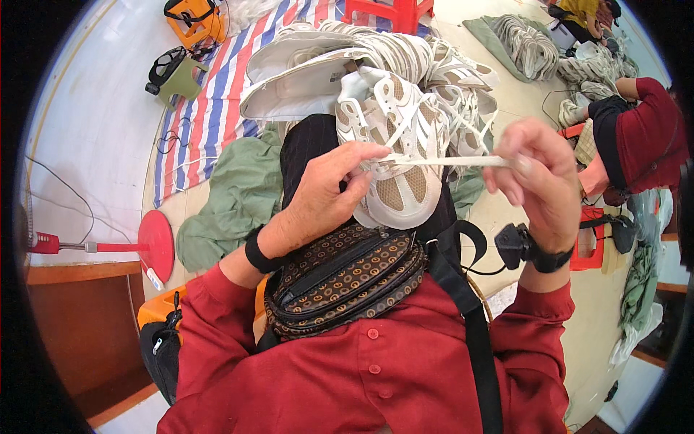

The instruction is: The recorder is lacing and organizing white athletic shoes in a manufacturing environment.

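On my lap rests a white and tan sneaker [405, 184], toe toward me, beside a second one partly behind it. My right hand [536, 170] pinches a white shoelace [463, 161], pulled taut sideways from the front of the sneaker's lacing. At the other end of that stretch, the fingers of my left hand [334, 177] press together at the lowest eyelets, on the lace where it leaves the shoe. More lace loops stand up loosely along the sneaker's upper part. A brown patterned waist bag [347, 278] sits against my belly, just below the toe.
Several more sneakers [394, 50] are stacked beyond my lap, next to a striped sheet [217, 108]. Green cloth [235, 195] lies at left, near a red round stand base [156, 249]. A red stool [387, 13] stands ahead. Another person in a red sleeve [654, 123] sits at right.
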{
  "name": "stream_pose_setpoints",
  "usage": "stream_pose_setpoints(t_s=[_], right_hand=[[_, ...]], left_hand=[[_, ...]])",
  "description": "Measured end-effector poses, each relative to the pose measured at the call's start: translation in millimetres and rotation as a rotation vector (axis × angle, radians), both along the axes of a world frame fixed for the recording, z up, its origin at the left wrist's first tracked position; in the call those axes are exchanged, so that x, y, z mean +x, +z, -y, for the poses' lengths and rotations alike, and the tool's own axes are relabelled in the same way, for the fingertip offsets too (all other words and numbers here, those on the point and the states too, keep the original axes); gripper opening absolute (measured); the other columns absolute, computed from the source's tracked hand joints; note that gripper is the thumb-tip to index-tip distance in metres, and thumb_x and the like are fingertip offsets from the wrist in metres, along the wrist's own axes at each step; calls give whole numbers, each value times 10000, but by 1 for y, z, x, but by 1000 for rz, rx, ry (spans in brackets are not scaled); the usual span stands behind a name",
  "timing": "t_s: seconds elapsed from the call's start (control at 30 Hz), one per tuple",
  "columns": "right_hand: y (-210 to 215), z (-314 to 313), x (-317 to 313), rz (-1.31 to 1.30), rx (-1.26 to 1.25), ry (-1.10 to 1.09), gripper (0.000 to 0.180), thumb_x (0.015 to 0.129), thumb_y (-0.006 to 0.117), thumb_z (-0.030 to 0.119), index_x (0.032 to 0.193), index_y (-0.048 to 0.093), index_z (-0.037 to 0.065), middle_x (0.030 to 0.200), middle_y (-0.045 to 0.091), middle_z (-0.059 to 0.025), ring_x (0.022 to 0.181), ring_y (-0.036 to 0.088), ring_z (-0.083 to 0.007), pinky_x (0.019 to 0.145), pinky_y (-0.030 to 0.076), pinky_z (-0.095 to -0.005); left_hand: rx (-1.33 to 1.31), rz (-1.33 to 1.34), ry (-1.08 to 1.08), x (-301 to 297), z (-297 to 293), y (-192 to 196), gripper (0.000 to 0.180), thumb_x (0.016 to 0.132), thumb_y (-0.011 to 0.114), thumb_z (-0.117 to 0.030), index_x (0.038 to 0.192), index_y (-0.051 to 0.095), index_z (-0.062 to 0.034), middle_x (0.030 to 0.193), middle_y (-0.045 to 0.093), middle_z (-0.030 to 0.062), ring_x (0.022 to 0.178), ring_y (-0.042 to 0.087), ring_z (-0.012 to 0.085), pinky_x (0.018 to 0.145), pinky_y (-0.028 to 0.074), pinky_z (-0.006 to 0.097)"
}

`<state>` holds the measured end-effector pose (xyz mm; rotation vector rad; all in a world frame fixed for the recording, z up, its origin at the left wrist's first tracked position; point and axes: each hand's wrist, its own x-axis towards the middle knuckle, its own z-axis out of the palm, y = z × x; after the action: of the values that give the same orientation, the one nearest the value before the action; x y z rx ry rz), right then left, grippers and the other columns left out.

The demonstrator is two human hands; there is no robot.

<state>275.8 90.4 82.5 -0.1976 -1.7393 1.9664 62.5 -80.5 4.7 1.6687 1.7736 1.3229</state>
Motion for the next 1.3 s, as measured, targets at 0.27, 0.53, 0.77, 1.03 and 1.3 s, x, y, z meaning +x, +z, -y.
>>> stream_pose_setpoints(t_s=[0.27, 0.53, 0.77, 1.03, 1.3], right_hand=[[48, 17, 38, -418, 193, 204, 106, 937, 541, 116, 881, 454, 93, 460, 524, 53, 331, 431, -74, 496, 444, -272], [65, -3, 99, -526, -103, -158, 326, 992, 385, 18, 1308, 399, -61, 718, 366, 14, 562, 317, -73, 653, 359, -250], [94, -33, 131, -555, -14, -107, 323, 1014, 449, 119, 1273, 520, -60, 690, 406, 45, 524, 326, -33, 638, 369, -226], [100, -40, 115, -535, 21, 73, 246, 1024, 455, 180, 1150, 559, -4, 655, 399, 59, 516, 322, -40, 631, 373, -230], [-1, -1, -9, 284, 652, -9, 156, 899, 593, 132, 969, 661, 10, 728, 613, -27, 655, 552, -90, 612, 456, -247]], left_hand=[[30, -160, -293, 24, -14, 22, 289, 815, 597, 12, 1096, 640, -46, 861, 643, 114, 672, 608, 230, 608, 482, 318], [-86, -141, -425, 18, 75, 119, 100, 806, 631, -52, 888, 673, -14, 685, 628, 110, 562, 608, 258, 500, 451, 342], [207, 209, -271, 8, 138, 180, 199, 848, 587, -122, 709, 603, 19, 534, 610, 107, 417, 570, 188, 399, 471, 306], [573, 478, 166, -67, 269, 206, 413, 1001, 452, -169, 1348, 368, 40, 1121, 563, 207, 969, 598, 232, 811, 531, 359], [733, 585, 422, -168, 322, 206, 388, 1012, 457, -180, 1312, 436, 66, 863, 417, 47, 736, 428, 151, 716, 421, 293]])
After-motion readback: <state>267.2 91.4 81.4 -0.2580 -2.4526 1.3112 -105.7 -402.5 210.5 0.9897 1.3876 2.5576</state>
